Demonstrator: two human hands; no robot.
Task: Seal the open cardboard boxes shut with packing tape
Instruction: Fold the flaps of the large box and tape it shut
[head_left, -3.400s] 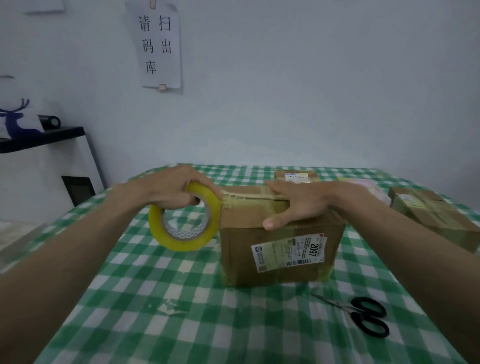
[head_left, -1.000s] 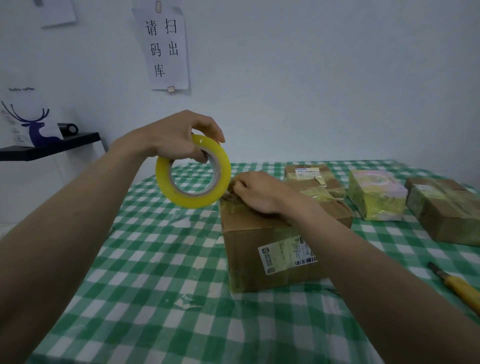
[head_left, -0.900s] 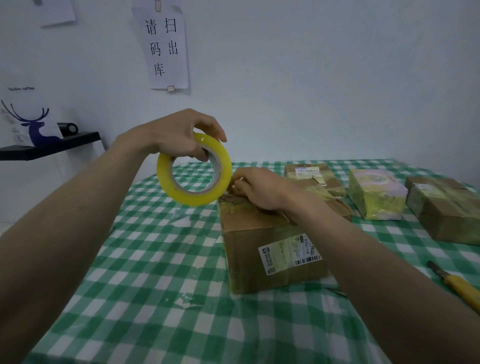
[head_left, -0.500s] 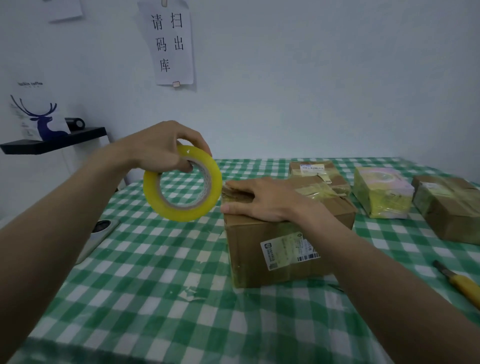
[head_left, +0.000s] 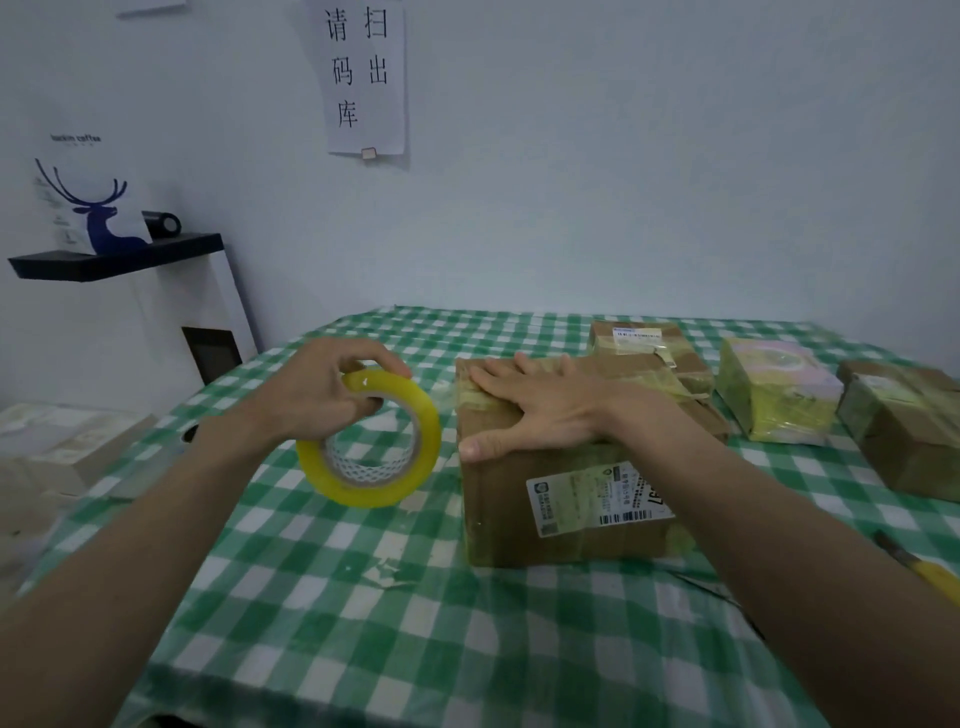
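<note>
Both hands: right (head_left: 540, 405) flat, left (head_left: 317, 395) gripping.

Green-and-white checked tablecloth (head_left: 363, 597) with a crumpled scrap of clear film (head_left: 387, 571) on it. A yellow-handled knife (head_left: 930, 574) pokes in at the right edge. On the wall there's a paper sign (head_left: 363, 78) with Chinese characters, plus a black shelf (head_left: 119, 260) holding a blue deer card (head_left: 98, 213) and a black roll (head_left: 162, 223).

left hand (head_left: 311, 395) grips tape roll (head_left: 370, 439); right hand (head_left: 540, 405) flat on box (head_left: 561, 499).
</note>
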